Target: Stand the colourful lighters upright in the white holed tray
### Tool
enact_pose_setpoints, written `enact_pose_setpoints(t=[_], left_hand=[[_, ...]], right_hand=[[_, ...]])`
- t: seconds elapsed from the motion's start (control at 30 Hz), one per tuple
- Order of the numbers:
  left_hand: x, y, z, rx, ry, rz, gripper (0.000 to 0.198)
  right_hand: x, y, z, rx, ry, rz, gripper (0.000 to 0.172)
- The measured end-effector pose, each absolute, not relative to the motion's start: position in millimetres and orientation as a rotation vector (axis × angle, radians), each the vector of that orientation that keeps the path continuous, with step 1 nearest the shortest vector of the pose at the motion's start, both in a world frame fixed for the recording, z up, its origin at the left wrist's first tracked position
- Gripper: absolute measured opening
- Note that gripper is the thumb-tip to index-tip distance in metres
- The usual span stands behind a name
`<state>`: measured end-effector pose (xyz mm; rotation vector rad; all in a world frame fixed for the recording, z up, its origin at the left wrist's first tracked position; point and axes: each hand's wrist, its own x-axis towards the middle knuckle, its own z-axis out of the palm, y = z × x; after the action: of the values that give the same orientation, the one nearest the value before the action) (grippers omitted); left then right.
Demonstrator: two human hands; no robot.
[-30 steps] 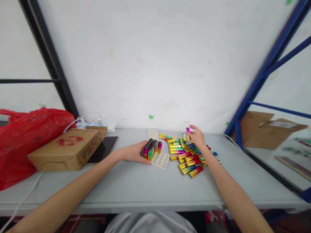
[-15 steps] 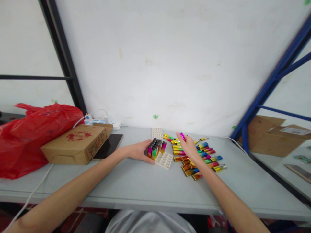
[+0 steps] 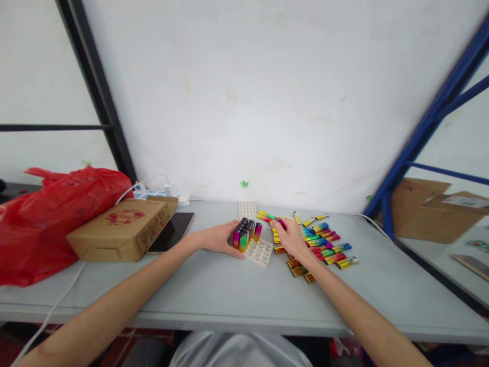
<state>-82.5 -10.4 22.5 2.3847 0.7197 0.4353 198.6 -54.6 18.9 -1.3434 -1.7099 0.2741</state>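
My left hand (image 3: 223,238) curves round the left side of a white tray (image 3: 263,252) with rows of round hollows, its thumb along the front. Several shiny rainbow-coloured lighters (image 3: 243,239) with black upper ends stand upright in the tray's left and back part; hollows at the front right are bare. My right hand (image 3: 292,238) pinches one purple lighter (image 3: 281,223) above the loose ones, right of the tray. Under and beside that hand, many metallic lighters (image 3: 327,250) lie flat in a loose spread, partly hidden by the wrist.
Behind the tray, a second white tray (image 3: 247,209) lies near the wall. To the left are a cardboard box (image 3: 118,229), a dark flat device (image 3: 173,232), a red plastic bag (image 3: 57,219) and a power strip (image 3: 183,198). A blue metal frame (image 3: 385,214) borders the right side.
My right hand has moved slightly left and down with the purple lighter, turning it toward the tray. My left hand stays at the tray.
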Motion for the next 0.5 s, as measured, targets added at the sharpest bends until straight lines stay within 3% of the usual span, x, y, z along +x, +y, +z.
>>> enact_pose_setpoints(t=[0.37,0.5], left_hand=[[-82.0,-9.5,22.8,2.378,0.718,0.418,0.101],[-82.8,-8.7,21.8,2.388,0.719,0.418,0.100]], right_hand=[[195.3,-62.5,25.3,-1.307,-1.804,0.214,0.057],[199.1,-58.6,21.4,-1.345,-1.820,0.212,0.049]])
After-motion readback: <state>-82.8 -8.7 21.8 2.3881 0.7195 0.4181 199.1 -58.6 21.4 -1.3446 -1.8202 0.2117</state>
